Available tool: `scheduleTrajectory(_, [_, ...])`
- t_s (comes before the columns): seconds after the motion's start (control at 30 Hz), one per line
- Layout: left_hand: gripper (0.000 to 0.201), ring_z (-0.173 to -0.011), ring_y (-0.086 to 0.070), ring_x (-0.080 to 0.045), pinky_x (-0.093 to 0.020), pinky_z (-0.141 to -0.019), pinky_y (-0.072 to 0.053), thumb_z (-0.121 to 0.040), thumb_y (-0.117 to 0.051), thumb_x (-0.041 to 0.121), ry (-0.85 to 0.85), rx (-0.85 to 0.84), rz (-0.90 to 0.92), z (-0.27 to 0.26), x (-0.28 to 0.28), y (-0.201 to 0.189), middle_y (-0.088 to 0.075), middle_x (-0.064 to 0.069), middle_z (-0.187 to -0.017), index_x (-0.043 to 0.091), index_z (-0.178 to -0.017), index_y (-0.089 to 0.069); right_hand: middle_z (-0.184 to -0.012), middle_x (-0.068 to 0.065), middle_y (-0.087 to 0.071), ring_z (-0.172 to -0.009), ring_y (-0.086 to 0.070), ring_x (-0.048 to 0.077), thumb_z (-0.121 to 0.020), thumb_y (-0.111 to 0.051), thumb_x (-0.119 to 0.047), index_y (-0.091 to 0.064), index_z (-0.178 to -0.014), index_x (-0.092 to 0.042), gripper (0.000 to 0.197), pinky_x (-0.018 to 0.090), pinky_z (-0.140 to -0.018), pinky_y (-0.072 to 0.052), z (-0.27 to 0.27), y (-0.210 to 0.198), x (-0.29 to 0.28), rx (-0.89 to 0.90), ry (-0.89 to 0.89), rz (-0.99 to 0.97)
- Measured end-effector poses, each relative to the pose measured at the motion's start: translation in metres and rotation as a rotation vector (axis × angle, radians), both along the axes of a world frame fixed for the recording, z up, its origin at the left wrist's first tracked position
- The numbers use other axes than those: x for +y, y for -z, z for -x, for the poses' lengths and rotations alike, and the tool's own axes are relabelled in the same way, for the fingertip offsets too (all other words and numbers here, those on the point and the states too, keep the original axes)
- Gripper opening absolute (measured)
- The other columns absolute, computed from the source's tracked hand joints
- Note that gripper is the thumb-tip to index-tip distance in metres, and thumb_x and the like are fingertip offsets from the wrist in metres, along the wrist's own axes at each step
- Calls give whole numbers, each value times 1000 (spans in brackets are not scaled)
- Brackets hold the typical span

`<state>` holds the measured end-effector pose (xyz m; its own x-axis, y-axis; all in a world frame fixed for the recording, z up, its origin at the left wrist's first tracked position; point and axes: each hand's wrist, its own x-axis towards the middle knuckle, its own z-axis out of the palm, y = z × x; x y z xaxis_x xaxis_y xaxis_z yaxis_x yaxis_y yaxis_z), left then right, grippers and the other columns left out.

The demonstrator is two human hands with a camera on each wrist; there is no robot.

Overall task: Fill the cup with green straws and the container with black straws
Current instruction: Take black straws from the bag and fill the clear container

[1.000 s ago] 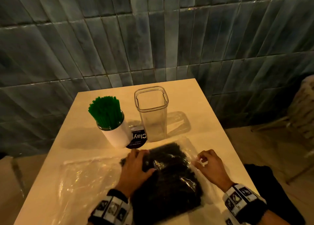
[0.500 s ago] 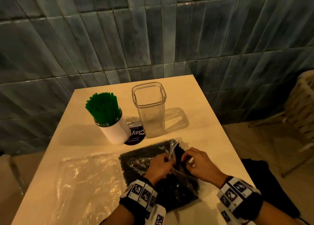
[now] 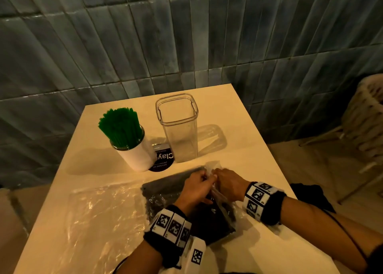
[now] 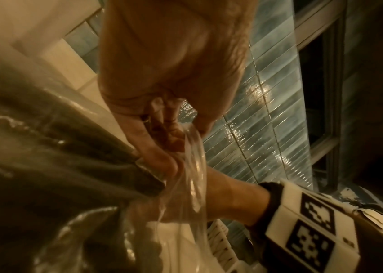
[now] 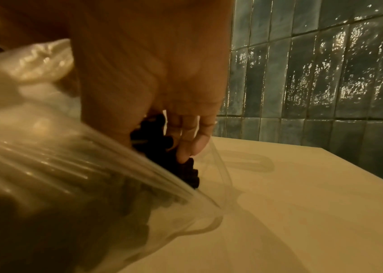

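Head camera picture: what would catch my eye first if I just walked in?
Probably the bright green straws bunched upright in a white cup at the table's far left, beside an empty clear container. Nearer the camera, the left hand and right hand pinch the plastic of a bag full of black straws; an emptied bag lies flat to the left.

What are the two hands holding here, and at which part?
Both the left hand and right hand pinch the clear plastic bag of black straws at its open far end, near the container; the straws themselves are not gripped.
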<state>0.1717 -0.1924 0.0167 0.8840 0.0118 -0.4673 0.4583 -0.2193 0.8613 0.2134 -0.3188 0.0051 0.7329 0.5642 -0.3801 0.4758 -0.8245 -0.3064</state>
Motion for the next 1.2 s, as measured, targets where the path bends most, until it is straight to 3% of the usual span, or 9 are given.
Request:
scheduleTrajectory(0.1, [10, -83, -63, -19, -32, -55, -57, -93, -56, 28, -28, 24, 72, 0, 4, 0, -61, -1, -89, 20, -97, -59, -134, 13, -46, -115, -50, 31, -99, -37, -21, -43, -131, -5, 36, 37, -88, -39, 2, 1, 5, -42, -28, 50])
scheduleTrajectory(0.2, [10, -75, -63, -17, -27, -50, -54, -94, -54, 26, -36, 54, 131, 1, 8, 1, -62, -2, -82, 18, -93, -60, -137, 9, -40, -116, -47, 30, -99, -36, -23, -46, -131, -10, 36, 40, -84, -43, 5, 4, 5, -127, -87, 129])
scheduleTrajectory(0.43, [15, -61, -60, -10, -25, -53, -53, -95, -53, 22, -57, 100, 230, 3, 12, 6, -60, -3, -71, 13, -85, -59, -118, 6, -49, -101, -55, 28, -83, -55, -22, -53, -120, -20, 38, 32, -65, -39, 4, 2, -10, -254, -18, 113])
scheduleTrajectory(0.57, [18, -61, -59, -11, -27, -60, -55, -95, -53, 20, -66, 115, 234, 3, 11, 13, -59, -3, -67, 13, -79, -56, -115, 3, -59, -109, -53, 25, -83, -52, -21, -50, -121, -20, 38, 30, -71, -42, -4, -8, -31, -295, 15, 226])
scheduleTrajectory(0.7, [18, -57, -62, -8, -25, -60, -54, -95, -53, 21, -66, 129, 207, 4, 11, 24, -60, -1, -67, 13, -78, -55, -110, 2, -57, -101, -59, 26, -85, -50, -19, -50, -118, -22, 34, 31, -68, -42, -15, -19, -64, -272, 109, 247])
scheduleTrajectory(0.9, [15, -76, -63, -13, -21, -62, -51, -94, -55, 27, -53, 140, 135, 8, 10, 40, -64, -2, -81, 13, -89, -59, -108, -1, -54, -97, -60, 22, -84, -48, -16, -49, -115, -27, 32, 32, -71, -48, -32, -37, -111, -311, 217, 278])
scheduleTrajectory(1.03, [19, -75, -63, -12, -20, -62, -51, -93, -55, 29, -41, 150, 131, 7, 11, 39, -62, -3, -81, 11, -91, -58, -103, -3, -57, -91, -62, 20, -86, -54, -37, -55, -111, -33, 25, 33, -73, -52, -34, -59, -140, -367, 332, 204])
scheduleTrajectory(1.1, [23, -76, -64, -12, -23, -66, -52, -89, -59, 36, -20, 164, 132, 6, 12, 37, -64, -3, -82, 14, -90, -58, -105, 2, -57, -93, -62, 26, -82, -58, -38, -56, -112, -28, 31, 36, -75, -50, -35, -74, -152, -359, 408, 166])
scheduleTrajectory(1.2, [44, -82, -65, -12, -30, -76, -54, -75, -64, 59, -14, 121, 43, 11, 9, 25, -65, 0, -90, 21, -94, -55, -117, 10, -55, -104, -58, 32, -82, -58, -25, -53, -124, -19, 43, 39, -83, -47, -39, -98, -164, -343, 463, 186])
